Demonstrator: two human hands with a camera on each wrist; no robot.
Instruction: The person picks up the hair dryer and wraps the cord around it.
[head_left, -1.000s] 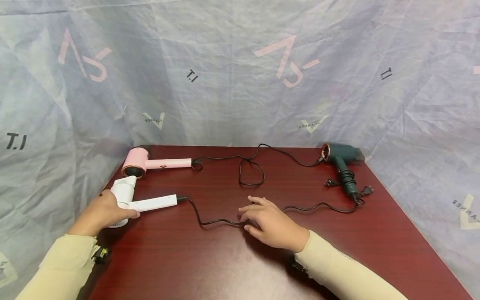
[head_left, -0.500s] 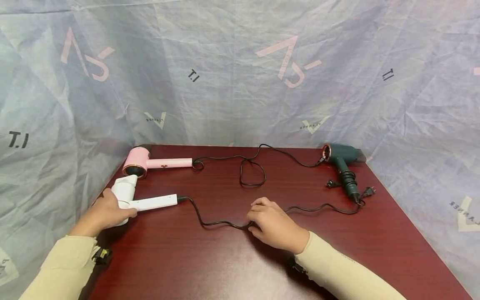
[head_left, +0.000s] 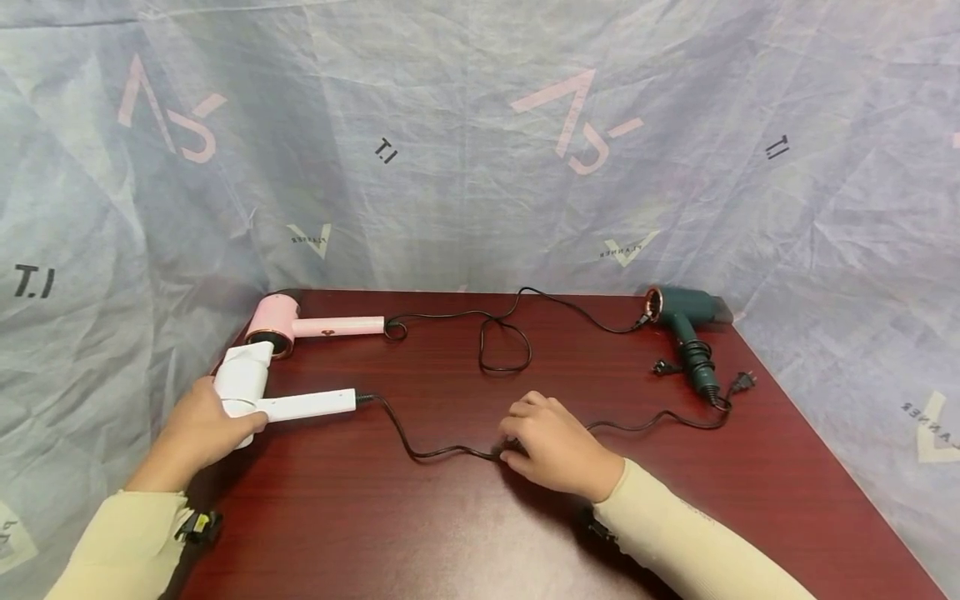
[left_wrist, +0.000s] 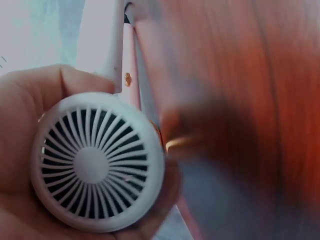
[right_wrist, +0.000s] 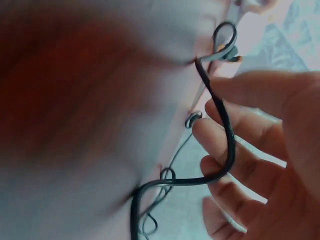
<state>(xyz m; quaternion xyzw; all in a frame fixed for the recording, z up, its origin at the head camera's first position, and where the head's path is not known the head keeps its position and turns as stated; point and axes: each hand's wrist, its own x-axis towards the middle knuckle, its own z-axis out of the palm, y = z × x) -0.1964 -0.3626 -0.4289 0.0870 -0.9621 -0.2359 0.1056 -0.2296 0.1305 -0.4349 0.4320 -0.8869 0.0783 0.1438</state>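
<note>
My left hand (head_left: 206, 429) grips the barrel of a white hair dryer (head_left: 311, 406) at the table's left side. Its round slatted intake (left_wrist: 92, 162) faces the left wrist camera, and its nozzle overlaps the mouth of a pink hair dryer (head_left: 337, 327) in the head view. A black cord (head_left: 397, 429) runs from the white handle to my right hand (head_left: 558, 446), which pinches it near mid-table. In the right wrist view the cord bends across the curled fingers (right_wrist: 235, 167), close by the thumb. Beyond that hand the cord continues right to a plug (head_left: 742, 381).
A dark green hair dryer (head_left: 686, 307) lies at the back right, its own cord wound round the handle, with another plug (head_left: 663, 367) beside it. The pink dryer's looped cord (head_left: 504, 369) crosses the back of the red-brown table (head_left: 420, 533). Grey printed cloth (head_left: 465, 167) surrounds the table.
My right hand has drawn its spread fingers in on the cord and shifted slightly right; the far plug has slid a little right. My left hand has edged the white dryer slightly left and back.
</note>
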